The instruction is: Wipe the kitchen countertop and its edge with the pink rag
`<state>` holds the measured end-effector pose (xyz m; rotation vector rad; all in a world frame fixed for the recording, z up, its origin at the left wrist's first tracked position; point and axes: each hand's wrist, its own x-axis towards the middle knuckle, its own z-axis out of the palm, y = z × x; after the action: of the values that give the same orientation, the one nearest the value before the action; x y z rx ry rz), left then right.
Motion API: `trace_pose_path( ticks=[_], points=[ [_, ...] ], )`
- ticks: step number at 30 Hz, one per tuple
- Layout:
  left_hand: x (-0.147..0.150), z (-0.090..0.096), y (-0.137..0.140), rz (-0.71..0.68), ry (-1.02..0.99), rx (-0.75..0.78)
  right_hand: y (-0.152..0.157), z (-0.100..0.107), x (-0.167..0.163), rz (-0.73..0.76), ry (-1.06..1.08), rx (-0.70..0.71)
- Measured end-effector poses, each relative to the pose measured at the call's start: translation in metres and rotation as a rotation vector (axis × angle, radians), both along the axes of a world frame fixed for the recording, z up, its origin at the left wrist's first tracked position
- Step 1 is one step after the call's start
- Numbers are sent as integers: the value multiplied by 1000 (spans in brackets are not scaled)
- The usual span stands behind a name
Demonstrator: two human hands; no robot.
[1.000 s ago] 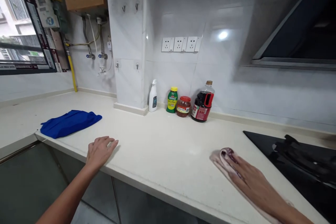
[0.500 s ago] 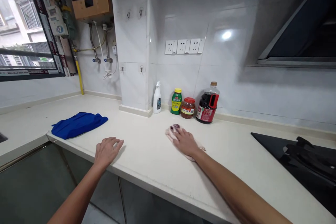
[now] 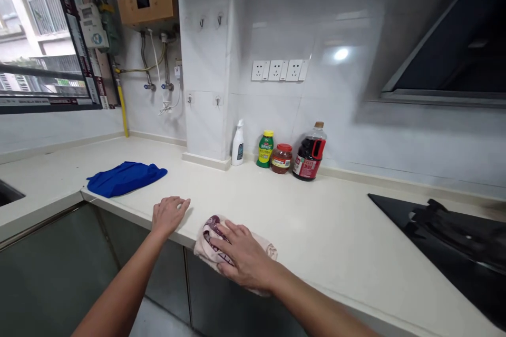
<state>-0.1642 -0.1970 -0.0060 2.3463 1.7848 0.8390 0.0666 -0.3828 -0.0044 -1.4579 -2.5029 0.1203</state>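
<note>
My right hand (image 3: 247,258) presses down on a pale pink rag (image 3: 205,250) with a dark purple print, its fingers spread over the cloth. The rag lies at the front edge of the white countertop (image 3: 316,221), partly over the edge. To its left, my left hand (image 3: 169,215) is open and holds nothing, fingers stretched out, just above or on the counter near the edge. Beyond it lies a crumpled blue cloth (image 3: 126,178).
Along the wall stand a white spray bottle (image 3: 237,145), a green bottle with a yellow cap (image 3: 265,150), a red-lidded jar (image 3: 281,159) and a large dark sauce bottle (image 3: 309,155). A black gas hob (image 3: 399,216) is at right, a sink (image 3: 8,193) at far left.
My right hand has brought the rag from the middle of the counter toward me and leftward to the front edge. My left hand stays nearly in place. The view has shifted slightly.
</note>
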Motion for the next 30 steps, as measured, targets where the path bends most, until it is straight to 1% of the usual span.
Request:
trace_pose_path(
  ticks=[2, 5, 7, 9, 11, 14, 16, 18, 20, 21, 23, 25, 26, 30],
  points=[
    [-1, 0, 2, -2, 10, -17, -15, -2, 6, -56, -13, 15],
    [-1, 2, 5, 1, 32, -40, -39, -3, 30, -211, 0, 26],
    [0, 4, 5, 4, 47, -51, -57, -5, 58, -342, 7, 30],
    [2, 7, 4, 7, 64, -58, -81, -8, 94, -487, -12, 41],
    [4, 10, 2, 7, 80, -62, -112, -15, 136, -632, -49, 72],
    [5, 13, 1, 7, 102, -64, -171, -33, 197, -808, -129, 177],
    [6, 14, 1, 9, 115, -64, -212, -46, 226, -861, -185, 267],
    [7, 14, 1, 13, 125, -64, -246, -59, 241, -860, -229, 374],
    [7, 14, 1, 17, 129, -64, -268, -70, 242, -839, -258, 487],
    [8, 13, 0, 18, 129, -65, -273, -75, 237, -842, -254, 549],
    [8, 14, 0, 19, 126, -66, -273, -83, 221, -887, -214, 670],
    [7, 15, 0, 12, 122, -67, -261, -90, 200, -948, -161, 763],
    [6, 16, 1, 5, 119, -67, -251, -93, 188, -966, -149, 787],
    [7, 14, 3, 9, 104, -64, -199, -102, 133, -939, -174, 784]
  ],
)
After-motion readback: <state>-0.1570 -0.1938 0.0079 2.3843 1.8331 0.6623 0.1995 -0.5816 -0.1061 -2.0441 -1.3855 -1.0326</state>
